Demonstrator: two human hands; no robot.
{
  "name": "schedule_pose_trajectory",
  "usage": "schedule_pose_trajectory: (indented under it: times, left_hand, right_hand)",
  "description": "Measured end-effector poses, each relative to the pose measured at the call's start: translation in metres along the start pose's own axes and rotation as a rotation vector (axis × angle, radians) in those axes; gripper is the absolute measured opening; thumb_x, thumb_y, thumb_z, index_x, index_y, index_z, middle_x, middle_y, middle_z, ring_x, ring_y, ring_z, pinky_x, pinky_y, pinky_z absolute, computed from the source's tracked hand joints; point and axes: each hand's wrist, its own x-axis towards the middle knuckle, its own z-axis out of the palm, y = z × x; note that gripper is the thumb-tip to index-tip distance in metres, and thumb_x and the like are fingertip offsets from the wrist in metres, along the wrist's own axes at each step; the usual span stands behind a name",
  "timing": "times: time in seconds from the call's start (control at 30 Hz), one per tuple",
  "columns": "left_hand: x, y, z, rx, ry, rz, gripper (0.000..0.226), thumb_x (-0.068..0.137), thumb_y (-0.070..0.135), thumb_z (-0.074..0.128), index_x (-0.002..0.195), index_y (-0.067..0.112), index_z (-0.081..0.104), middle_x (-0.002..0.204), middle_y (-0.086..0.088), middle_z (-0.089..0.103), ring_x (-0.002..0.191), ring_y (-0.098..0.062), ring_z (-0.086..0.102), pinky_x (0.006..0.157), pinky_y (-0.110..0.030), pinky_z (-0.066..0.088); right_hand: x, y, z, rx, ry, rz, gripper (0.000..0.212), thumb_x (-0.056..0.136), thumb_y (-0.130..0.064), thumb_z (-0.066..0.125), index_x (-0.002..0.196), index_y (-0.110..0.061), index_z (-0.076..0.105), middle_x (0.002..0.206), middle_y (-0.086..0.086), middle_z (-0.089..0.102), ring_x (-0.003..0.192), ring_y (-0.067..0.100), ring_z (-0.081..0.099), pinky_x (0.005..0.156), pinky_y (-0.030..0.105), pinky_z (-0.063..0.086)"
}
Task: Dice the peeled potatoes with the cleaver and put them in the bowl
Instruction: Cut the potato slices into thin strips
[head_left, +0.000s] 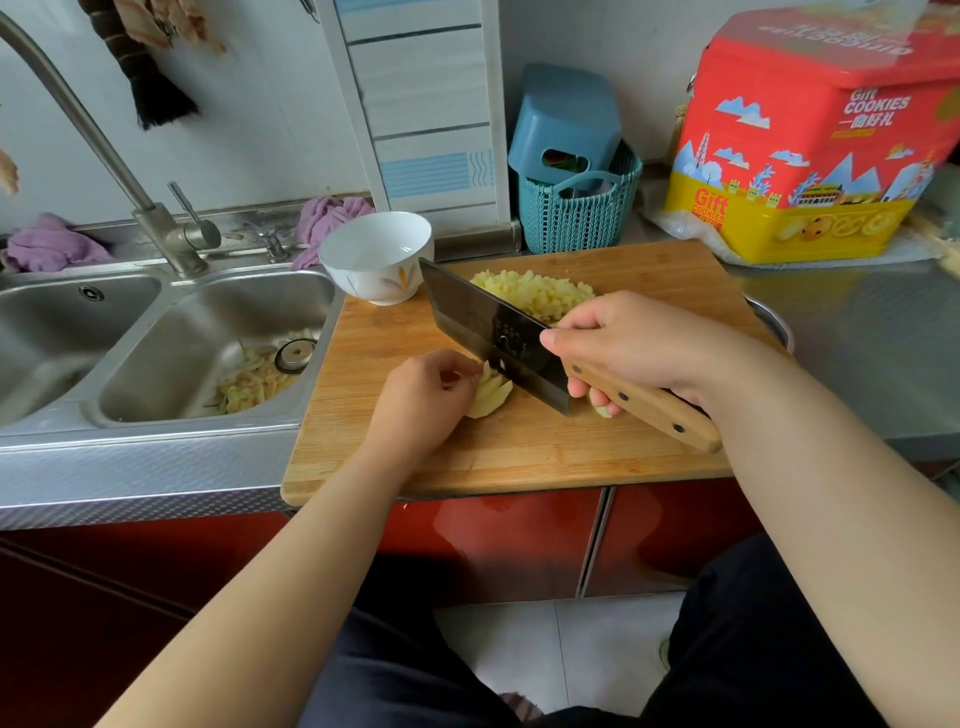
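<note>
At my ten o'clock a double steel sink (62, 332) holds potato peelings (249, 384) in its near basin, with a tall faucet (156, 223) behind. Purple cloths (52, 244) lie along the back ledge. At one o'clock stands a teal basket (576, 218); at two o'clock, a red-and-yellow cookie tin (810, 140).

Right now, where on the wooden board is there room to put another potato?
Bare wood runs along the cutting board's near edge and between the bowl and the left hand. The middle is crowded: cleaver, potato strips, diced pile.
</note>
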Motion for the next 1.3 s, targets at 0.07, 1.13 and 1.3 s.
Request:
schedule_pose_trajectory:
  times: [0.07, 1.13, 1.3]
  left_hand:
    - [0.002, 0.001, -0.001, 0.002, 0.005, 0.002, 0.009, 0.091, 0.027, 0.063, 0.094, 0.032, 0.069, 0.089, 0.016, 0.066, 0.083, -0.002, 0.061, 0.063, -0.015, 0.043]
    - [-0.019, 0.011, 0.021, 0.276, 0.115, 0.152, 0.04, 0.087, 0.035, 0.066, 0.12, 0.019, 0.053, 0.117, -0.003, 0.053, 0.102, -0.025, 0.057, 0.074, -0.026, 0.037]
    - [-0.014, 0.002, 0.019, 0.187, 0.118, 0.277, 0.021, 0.085, 0.032, 0.068, 0.097, 0.02, 0.056, 0.106, 0.003, 0.05, 0.097, -0.021, 0.049, 0.08, -0.028, 0.039]
  right_hand:
    - [0.001, 0.0, -0.002, -0.007, -0.007, 0.005, 0.026, 0.099, -0.039, 0.054, 0.113, -0.019, 0.063, 0.079, 0.009, 0.071, 0.056, 0.013, 0.062, 0.057, 0.03, 0.055]
    - [0.009, -0.005, -0.004, -0.032, 0.024, -0.037, 0.026, 0.099, -0.035, 0.055, 0.115, -0.017, 0.064, 0.072, 0.008, 0.069, 0.053, 0.013, 0.059, 0.052, 0.028, 0.051]
    - [-0.001, -0.012, -0.015, -0.055, 0.098, -0.06, 0.022, 0.099, -0.034, 0.052, 0.091, -0.02, 0.066, 0.07, 0.007, 0.067, 0.051, 0.012, 0.059, 0.051, 0.027, 0.051]
